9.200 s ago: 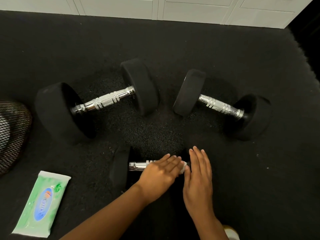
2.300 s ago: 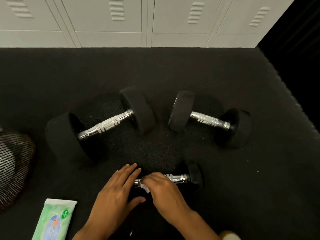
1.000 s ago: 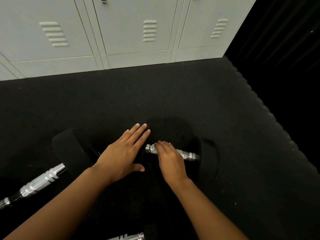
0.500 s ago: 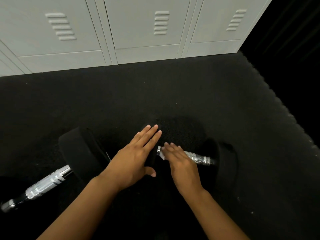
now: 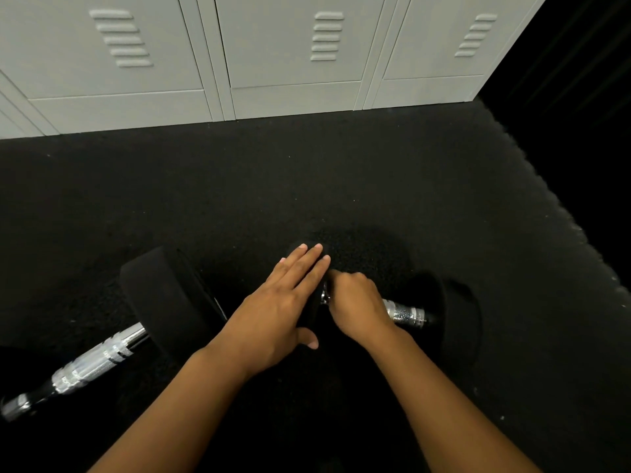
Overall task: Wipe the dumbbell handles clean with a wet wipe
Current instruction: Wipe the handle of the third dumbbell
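A small dumbbell lies across the black floor mat, with its chrome handle (image 5: 404, 312) showing only at the right end beside its black right head (image 5: 457, 319). My right hand (image 5: 355, 302) curls over the left part of that handle. The wet wipe is hidden under its fingers. My left hand (image 5: 276, 312) lies flat with straight fingers on the dumbbell's left head (image 5: 309, 245) and covers most of it.
A bigger dumbbell lies at the lower left, its chrome handle (image 5: 95, 360) running to a black head (image 5: 164, 295) close to my left wrist. Grey lockers (image 5: 293, 46) stand along the back. The mat's ragged edge (image 5: 546, 199) runs down the right into darkness.
My right hand's fingers have curled tighter over the handle's left end, and the white wipe seen under them half a second ago is now covered. My left hand stays on the head.
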The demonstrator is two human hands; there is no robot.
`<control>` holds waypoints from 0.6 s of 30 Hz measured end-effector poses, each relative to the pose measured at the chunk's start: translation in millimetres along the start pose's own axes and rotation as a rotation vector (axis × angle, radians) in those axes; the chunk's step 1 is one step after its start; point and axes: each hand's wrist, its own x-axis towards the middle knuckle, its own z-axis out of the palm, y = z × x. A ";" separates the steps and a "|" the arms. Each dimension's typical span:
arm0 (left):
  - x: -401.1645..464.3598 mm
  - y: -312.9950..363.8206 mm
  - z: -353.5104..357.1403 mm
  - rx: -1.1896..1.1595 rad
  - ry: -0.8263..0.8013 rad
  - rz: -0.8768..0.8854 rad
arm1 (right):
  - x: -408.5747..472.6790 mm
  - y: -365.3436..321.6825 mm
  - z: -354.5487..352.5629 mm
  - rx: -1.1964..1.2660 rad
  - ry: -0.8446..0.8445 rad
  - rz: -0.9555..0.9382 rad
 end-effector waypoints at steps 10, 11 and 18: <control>-6.8 3.8 3.0 0.142 0.069 0.020 | 4.3 1.0 -6.8 0.011 -0.105 0.022; -7.1 4.3 2.5 0.151 0.076 0.023 | -3.9 0.2 -6.0 -0.004 -0.040 -0.017; -8.6 4.1 1.5 0.143 0.120 0.059 | -25.0 13.0 4.9 0.083 0.117 -0.106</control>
